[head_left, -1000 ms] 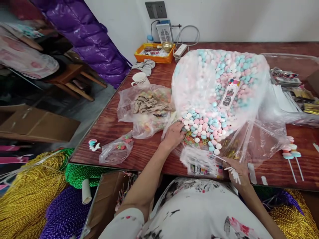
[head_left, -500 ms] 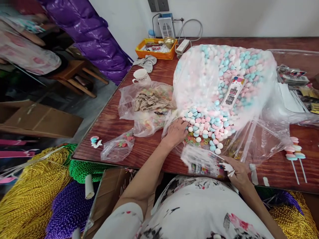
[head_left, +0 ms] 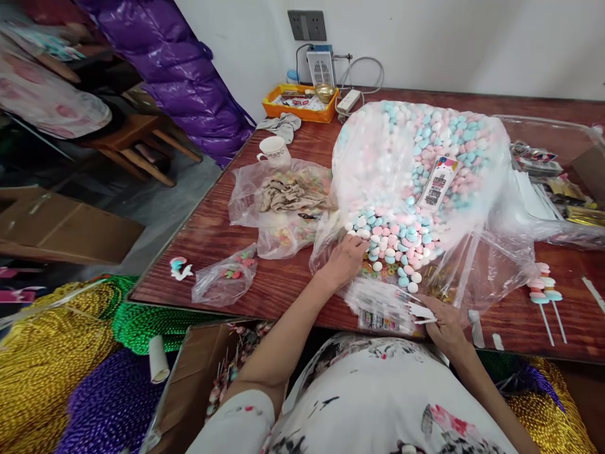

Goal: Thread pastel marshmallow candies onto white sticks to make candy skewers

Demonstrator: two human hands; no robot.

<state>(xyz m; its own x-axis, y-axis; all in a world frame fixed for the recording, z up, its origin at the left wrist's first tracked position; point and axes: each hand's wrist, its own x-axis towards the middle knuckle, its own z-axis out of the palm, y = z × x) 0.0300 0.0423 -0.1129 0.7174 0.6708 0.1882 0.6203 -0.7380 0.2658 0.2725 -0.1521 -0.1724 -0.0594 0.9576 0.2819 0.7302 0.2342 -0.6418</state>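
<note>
My left hand point(head_left: 346, 258) reaches to the near left edge of a loose pile of pink, blue and white round candies point(head_left: 392, 243). Its fingers are stretched over them; no candy shows clearly in its grasp. The pile spills from the mouth of a big clear plastic bag point(head_left: 371, 148) with a printed label point(head_left: 438, 181). Small ring-shaped pieces point(head_left: 385, 270) lie just below. At the table's front edge, my right hand point(head_left: 447, 325) is closed on a few white sticks point(head_left: 420, 312). Beside it lies a bundle of white sticks point(head_left: 373, 295) over printed packaging point(head_left: 378, 320).
Two candy skewers point(head_left: 546, 293) lie on the right. To the left are a small bag of red-green pieces point(head_left: 227, 274), a larger bag with a brown cloth point(head_left: 293, 195) and a mug point(head_left: 274, 151). An orange tray point(head_left: 302, 112) stands behind. A person point(head_left: 47, 94) sits far left.
My left hand has shifted slightly right, further over the candy edge. My right hand stays near the front edge, its white sticks turned a little. The view has tilted and shifted slightly.
</note>
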